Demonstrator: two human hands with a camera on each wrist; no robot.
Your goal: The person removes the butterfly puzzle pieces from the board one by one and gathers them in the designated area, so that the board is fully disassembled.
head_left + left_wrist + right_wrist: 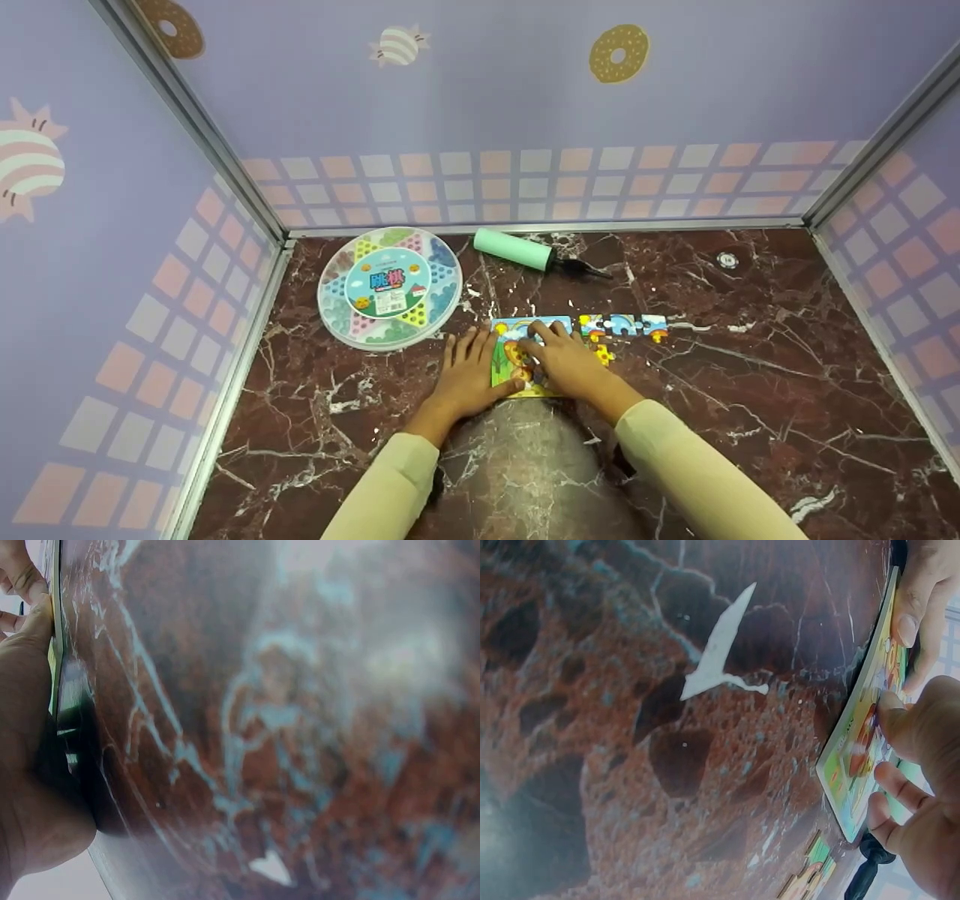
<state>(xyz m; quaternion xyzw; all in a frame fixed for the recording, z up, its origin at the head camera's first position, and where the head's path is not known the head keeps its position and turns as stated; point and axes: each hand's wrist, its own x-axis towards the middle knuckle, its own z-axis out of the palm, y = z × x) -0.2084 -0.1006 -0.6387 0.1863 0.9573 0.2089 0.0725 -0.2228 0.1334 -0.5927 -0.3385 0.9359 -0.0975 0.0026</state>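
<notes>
A colourful jigsaw puzzle board (501, 375) lies flat on the marbled surface, its picture showing a rainbow, grass and a cartoon animal. My left hand (469, 375) rests at the board's left edge, fingers extended beside it and thumb over its lower part. Over the right half, my right hand (566, 360) touches the picture with spread, bent fingertips (889, 774) and thumb; no piece shows clearly between them. Right of the board are several loose puzzle pieces (622, 325) in a row, and a yellow piece (603, 355) lies below them, close to the right hand.
Behind the left hand lies a round Chinese checkers set (442, 281) in clear packaging. A mint-green hand pump (514, 249) with a black end lies near the back wall. Farther right sits a small white round chip (727, 260). Purple panels (510, 97) enclose the back and sides.
</notes>
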